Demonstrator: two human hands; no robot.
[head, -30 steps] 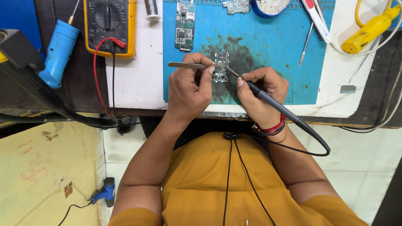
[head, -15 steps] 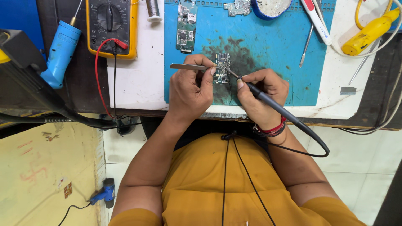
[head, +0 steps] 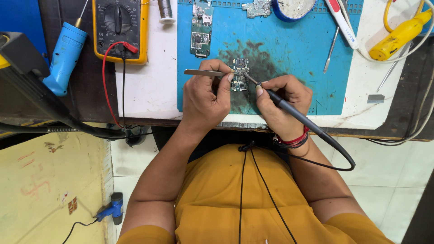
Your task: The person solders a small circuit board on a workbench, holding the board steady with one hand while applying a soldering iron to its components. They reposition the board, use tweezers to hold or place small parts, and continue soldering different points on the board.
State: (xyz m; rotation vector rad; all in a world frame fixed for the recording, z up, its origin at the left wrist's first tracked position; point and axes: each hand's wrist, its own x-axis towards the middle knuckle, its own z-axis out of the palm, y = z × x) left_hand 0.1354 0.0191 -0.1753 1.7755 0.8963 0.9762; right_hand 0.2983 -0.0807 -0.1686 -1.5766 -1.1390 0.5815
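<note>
A small circuit board (head: 239, 72) lies on the stained blue work mat (head: 294, 58). My left hand (head: 209, 97) pinches metal tweezers (head: 203, 72), whose tips reach the board from the left. My right hand (head: 282, 106) grips a black soldering iron (head: 289, 108) like a pen. Its tip touches the board just right of the tweezers. The iron's black cable (head: 334, 149) loops back past my wrist.
Another circuit board (head: 199, 31) and a blue round tin (head: 294, 7) lie at the mat's far edge. A yellow multimeter (head: 118, 27) with a red lead sits far left, beside a blue tool (head: 63, 56). A yellow tool (head: 400, 34) and a screwdriver (head: 341, 18) lie right.
Both hands stay over the board; the tweezers and iron tip shifted only very slightly.
</note>
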